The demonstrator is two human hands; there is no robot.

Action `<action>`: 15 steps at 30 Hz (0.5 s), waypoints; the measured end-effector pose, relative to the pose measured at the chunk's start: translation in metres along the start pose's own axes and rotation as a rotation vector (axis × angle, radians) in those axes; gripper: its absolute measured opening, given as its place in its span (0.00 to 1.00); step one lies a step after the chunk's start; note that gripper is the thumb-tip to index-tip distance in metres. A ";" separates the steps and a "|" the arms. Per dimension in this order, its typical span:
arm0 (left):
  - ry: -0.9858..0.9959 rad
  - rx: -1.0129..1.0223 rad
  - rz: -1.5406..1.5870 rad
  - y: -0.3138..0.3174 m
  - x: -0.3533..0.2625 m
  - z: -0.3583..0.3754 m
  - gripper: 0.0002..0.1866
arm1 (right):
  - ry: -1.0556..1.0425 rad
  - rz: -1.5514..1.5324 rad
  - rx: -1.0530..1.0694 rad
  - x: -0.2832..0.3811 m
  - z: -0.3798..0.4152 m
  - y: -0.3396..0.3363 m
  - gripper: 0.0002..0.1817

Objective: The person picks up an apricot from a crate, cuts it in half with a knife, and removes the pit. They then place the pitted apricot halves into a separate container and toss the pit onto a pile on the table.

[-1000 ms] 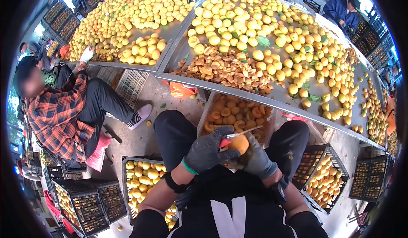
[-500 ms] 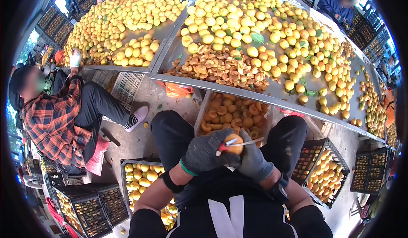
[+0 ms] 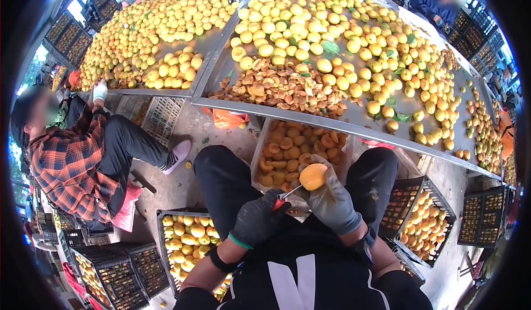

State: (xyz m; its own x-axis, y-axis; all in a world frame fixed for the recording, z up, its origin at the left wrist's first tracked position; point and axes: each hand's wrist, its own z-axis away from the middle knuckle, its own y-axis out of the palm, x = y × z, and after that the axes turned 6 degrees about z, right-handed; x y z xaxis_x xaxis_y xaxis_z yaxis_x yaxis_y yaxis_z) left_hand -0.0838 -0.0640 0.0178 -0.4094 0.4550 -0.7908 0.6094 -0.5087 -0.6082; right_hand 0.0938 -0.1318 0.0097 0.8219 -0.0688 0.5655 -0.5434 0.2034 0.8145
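Observation:
My left hand (image 3: 258,217), in a dark glove with a green cuff, is closed around the red handle of a small knife (image 3: 281,197). The thin metal blade points up and right, its tip at the lower left side of an apricot (image 3: 313,176). That yellow-orange apricot is gripped in the fingers of my right hand (image 3: 333,202), which wears a grey glove. Just beyond both hands, between my knees, a crate (image 3: 257,158) holds many apricot halves. Whether the blade tip enters the fruit is too small to tell.
A metal table (image 3: 332,123) bears apricots, leaves and a heap of brown pieces (image 3: 285,88). Black crates of apricots stand at the left (image 3: 160,221) and right (image 3: 442,199). A person in a plaid shirt (image 3: 69,163) sits at left; others work farther off.
The hands have moved apart. My right hand has raised the apricot a little, and my left hand has drawn back down and left with the knife.

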 end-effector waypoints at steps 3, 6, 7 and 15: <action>0.010 -0.013 -0.026 0.004 -0.003 0.002 0.13 | -0.075 0.065 -0.047 -0.009 -0.001 -0.004 0.25; -0.003 -0.022 -0.044 0.007 0.001 0.003 0.13 | -0.089 0.028 0.004 -0.010 0.003 0.000 0.25; 0.008 -0.028 -0.045 0.008 0.002 0.004 0.14 | -0.087 0.028 0.005 -0.010 0.003 0.001 0.25; 0.067 -0.029 -0.110 0.009 0.005 0.006 0.18 | -0.107 0.047 -0.017 -0.007 0.010 0.011 0.23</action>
State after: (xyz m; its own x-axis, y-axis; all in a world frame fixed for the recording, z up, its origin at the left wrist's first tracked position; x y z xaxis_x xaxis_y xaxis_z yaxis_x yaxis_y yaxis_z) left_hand -0.0848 -0.0703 0.0080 -0.4291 0.5554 -0.7124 0.5829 -0.4322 -0.6880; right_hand 0.0803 -0.1386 0.0157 0.7719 -0.1627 0.6146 -0.5774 0.2253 0.7848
